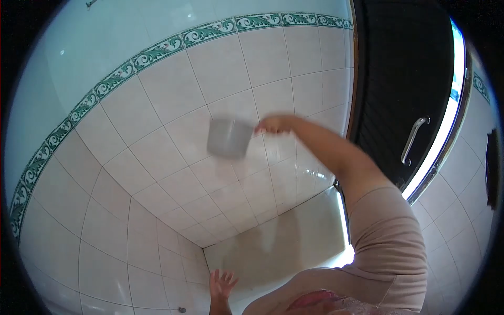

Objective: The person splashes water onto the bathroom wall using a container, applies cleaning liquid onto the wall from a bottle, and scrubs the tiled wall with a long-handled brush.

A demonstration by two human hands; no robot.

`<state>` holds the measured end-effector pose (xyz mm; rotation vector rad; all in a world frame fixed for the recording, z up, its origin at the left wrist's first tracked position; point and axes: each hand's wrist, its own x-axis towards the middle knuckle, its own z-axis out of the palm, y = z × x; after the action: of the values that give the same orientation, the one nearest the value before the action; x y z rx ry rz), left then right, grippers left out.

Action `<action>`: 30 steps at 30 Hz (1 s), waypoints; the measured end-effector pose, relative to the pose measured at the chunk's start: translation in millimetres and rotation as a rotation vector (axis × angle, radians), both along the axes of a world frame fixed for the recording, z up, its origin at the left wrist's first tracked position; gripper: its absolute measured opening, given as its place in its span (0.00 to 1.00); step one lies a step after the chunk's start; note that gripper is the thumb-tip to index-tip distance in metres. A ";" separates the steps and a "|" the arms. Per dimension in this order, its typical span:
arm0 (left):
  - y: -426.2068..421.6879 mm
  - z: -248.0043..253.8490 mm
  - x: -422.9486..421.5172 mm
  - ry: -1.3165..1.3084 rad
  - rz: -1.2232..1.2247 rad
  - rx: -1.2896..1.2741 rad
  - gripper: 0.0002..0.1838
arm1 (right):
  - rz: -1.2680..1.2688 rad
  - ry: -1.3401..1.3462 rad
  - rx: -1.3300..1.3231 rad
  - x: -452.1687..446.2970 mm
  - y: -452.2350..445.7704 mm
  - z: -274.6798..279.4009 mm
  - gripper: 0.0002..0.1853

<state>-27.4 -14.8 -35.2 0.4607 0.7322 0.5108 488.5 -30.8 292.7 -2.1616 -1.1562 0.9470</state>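
Head view: grey dipper [229, 138] in right hand [275, 124], left hand [222, 284] apart.

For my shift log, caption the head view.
Right hand holds a grey dipper before tiled wall; left hand open.

The grey scoop [229, 138] in my right grip [275, 124] is blurred, its inside hidden from me, and I can't make out where the two join. Below, the view's bottom edge cuts off the forearm [220, 306] behind my left grip [223, 283]. Left of that grip, a dark thing [181, 310] is too small to tell.
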 end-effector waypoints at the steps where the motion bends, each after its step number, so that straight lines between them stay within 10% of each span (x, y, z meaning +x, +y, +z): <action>1: -5.3 -5.3 -23.9 -0.029 0.044 -0.080 0.36 | -0.115 -0.002 0.013 6.8 -14.7 54.6 0.11; 4: -18.3 -34.2 -77.5 -0.030 0.332 -0.417 0.20 | -0.265 -0.179 0.214 54.5 -28.4 136.6 0.16; 9: -40.2 -77.7 -115.3 0.209 0.153 -0.195 0.32 | -0.589 -1.226 0.367 35.3 -69.9 156.9 0.14; 21: -33.9 -119.1 -182.0 0.454 -0.077 -0.217 0.31 | -0.676 -0.967 -0.021 -99.4 -291.3 -145.9 0.19; 25: -33.2 -132.5 -228.7 0.486 -0.122 -0.211 0.32 | -0.926 -0.388 -0.501 -206.4 -377.7 -271.1 0.21; 30: -30.3 -117.2 -279.0 0.520 -0.103 -0.173 0.30 | -0.852 -0.327 -0.802 -321.8 -475.4 -370.0 0.18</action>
<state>-306.4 -45.1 -152.4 0.4709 1.2341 0.2251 166.7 -506.2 -77.3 -3.0897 0.1949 0.7068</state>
